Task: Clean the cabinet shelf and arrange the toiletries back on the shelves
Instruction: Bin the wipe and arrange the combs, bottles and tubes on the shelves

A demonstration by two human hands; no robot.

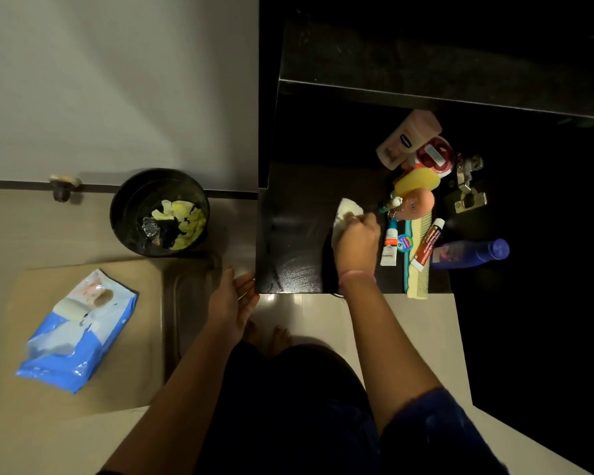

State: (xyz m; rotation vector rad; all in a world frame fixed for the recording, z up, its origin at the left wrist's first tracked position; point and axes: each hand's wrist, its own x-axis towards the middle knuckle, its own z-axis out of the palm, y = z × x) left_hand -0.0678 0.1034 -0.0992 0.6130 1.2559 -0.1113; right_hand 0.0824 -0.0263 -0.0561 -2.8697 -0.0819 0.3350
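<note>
My right hand (356, 241) grips a white wipe (346, 211) and presses it on the black cabinet shelf (295, 234), just left of the toiletries. Wet streaks show on the shelf's left part. My left hand (234, 299) is open, its fingertips at the shelf's front left corner. Crowded on the shelf's right side are a beige lotion bottle (407, 138), a red jar (434, 156), a yellow bottle (417, 181), a blue bottle (467, 253), a yellow comb (420, 255) and two small tubes (390, 246) (427, 245).
A black bin (158, 212) with yellow and dark scraps stands on the floor to the left. A blue pack of wipes (78, 329) lies on a beige surface at lower left. A metal hinge (465, 183) sits at the shelf's right. An upper shelf edge (426, 94) overhangs.
</note>
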